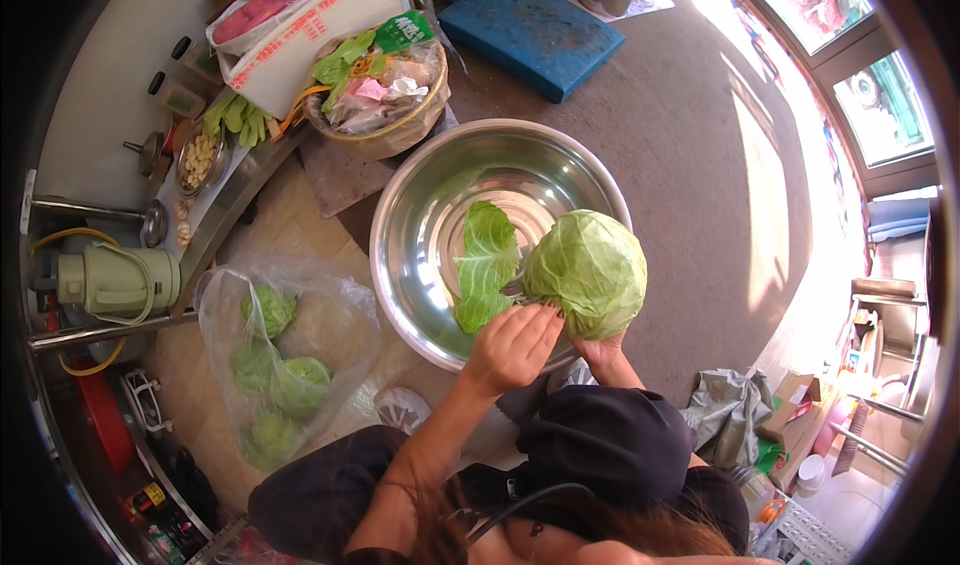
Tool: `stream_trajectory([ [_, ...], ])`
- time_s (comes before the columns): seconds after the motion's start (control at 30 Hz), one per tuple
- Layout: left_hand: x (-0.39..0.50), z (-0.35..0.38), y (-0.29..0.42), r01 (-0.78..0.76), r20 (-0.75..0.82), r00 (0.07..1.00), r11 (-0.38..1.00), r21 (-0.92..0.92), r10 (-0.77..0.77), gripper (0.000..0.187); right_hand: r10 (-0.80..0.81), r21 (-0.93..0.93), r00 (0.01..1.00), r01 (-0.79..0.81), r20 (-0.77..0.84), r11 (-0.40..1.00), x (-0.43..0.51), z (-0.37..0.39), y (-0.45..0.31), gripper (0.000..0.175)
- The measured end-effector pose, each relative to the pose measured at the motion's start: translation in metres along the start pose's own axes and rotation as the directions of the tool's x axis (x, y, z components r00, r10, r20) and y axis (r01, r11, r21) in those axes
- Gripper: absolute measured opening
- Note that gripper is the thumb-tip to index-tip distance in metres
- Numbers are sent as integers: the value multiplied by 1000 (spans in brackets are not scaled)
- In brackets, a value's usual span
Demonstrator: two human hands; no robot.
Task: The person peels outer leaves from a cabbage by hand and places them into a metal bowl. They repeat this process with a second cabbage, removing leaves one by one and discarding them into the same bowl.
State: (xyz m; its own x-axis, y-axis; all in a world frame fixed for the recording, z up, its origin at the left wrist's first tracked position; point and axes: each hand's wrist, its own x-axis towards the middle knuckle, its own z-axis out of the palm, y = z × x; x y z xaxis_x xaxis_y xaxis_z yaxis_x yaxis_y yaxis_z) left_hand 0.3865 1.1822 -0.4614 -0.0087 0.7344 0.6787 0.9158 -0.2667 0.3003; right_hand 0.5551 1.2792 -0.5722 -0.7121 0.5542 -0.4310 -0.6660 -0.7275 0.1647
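Note:
A round green cabbage head rests on my right hand, which supports it from below at the right side of a large stainless steel basin. The cabbage hides most of that hand's fingers. My left hand has its fingers together, their tips against the cabbage's lower left side. Its thumb is out of sight, so whether it pinches anything is unclear. Just beyond the left fingers, a loose-looking cabbage leaf shows over the basin's inside. Whether its base still joins the head cannot be made out.
Several more cabbages sit in a clear plastic bag on the floor at left. A lined waste basket stands beyond the basin, near a blue platform. A low shelf holds a bowl of peeled garlic.

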Motion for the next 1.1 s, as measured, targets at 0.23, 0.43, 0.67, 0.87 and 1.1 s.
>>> stream_trajectory([
  [0.23,2,-2,4,-26,-21,999,1000,0,26,13,-37,7,994,38,-105,999,0,4,4,52],
  [0.43,12,-14,10,8,41,999,1000,-11,-8,14,2,63,999,0,-41,998,-4,-1,2,49],
  [0.67,7,-10,14,-15,58,998,999,-35,17,16,-15,70,999,17,-34,997,-2,-11,0,50],
  [0.87,8,-11,17,14,61,998,999,-36,-11,19,-27,36,999,28,-28,999,-7,-8,0,51],
  [1.1,13,11,12,232,35,972,972,34,-233,22,4,48,998,-2,-55,999,-11,-13,3,52],
])
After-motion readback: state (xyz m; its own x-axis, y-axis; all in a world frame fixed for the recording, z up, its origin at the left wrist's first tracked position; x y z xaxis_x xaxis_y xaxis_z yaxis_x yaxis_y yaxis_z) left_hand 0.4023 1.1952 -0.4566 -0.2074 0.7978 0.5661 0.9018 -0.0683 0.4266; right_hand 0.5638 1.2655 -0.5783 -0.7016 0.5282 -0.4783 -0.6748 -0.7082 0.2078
